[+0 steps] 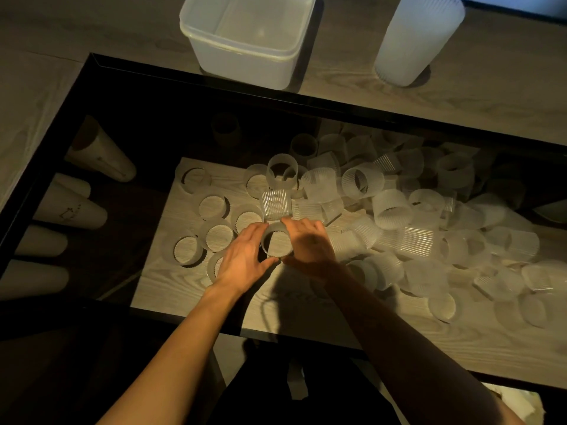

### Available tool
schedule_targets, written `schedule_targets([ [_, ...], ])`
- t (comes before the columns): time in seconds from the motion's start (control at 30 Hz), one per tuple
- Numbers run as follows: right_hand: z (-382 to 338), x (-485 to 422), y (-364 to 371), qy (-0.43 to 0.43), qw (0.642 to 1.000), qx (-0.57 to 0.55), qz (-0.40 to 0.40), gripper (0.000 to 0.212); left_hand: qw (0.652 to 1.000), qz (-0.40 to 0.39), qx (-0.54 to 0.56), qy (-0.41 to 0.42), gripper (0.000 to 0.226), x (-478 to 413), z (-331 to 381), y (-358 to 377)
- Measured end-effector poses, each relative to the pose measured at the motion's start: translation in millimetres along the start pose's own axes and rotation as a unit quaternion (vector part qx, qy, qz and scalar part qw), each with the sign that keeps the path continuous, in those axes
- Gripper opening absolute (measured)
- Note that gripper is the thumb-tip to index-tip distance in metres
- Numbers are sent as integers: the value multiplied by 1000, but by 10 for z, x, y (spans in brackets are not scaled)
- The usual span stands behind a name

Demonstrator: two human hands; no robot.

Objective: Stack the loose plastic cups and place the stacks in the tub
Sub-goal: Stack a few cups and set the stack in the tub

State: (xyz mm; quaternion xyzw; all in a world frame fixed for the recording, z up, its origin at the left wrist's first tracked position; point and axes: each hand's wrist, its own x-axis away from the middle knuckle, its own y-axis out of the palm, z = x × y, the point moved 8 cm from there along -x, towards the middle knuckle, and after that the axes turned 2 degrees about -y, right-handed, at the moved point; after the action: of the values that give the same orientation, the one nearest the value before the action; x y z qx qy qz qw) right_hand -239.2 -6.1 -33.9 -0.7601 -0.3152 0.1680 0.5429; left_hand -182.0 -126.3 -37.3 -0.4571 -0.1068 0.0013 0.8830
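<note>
I see both hands closed round 1 ribbed plastic cup near the middle of the table, the left hand curling about its left side and the right hand about its right. Many loose cups lie heaped toward the right edge. Beyond the far edge stand the tub and 1 tall stack of cups.

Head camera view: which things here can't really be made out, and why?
All in the head view:
Frosted ribbed plastic cup: left hand and right hand cover its sides; one cup or several nested, unclear.
Translucent white plastic tub: far rim cut off by the top edge.
Tall frosted ribbed stack: top cut off; cup count unknown.
Cream paper cones: dim shadow; their markings are too small to read.
Pile of frosted cups: overlapping, uncountable.
</note>
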Motion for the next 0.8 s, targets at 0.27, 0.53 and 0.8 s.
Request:
schedule_targets([
  [0.27, -33, 46, -69, -6, 999, -37, 32, 77, 999, 28, 17, -13, 81, 24, -24, -48],
  [0.53, -378, 32, -342, -67, 988, -116, 73, 87, 993, 93, 75, 2, 78, 340, -65, -586],
  [0.8, -930, -15, -104, -92, 983, -157, -26, 87, 988, 112, 95, -52, 79, 838, -437, -792],
])
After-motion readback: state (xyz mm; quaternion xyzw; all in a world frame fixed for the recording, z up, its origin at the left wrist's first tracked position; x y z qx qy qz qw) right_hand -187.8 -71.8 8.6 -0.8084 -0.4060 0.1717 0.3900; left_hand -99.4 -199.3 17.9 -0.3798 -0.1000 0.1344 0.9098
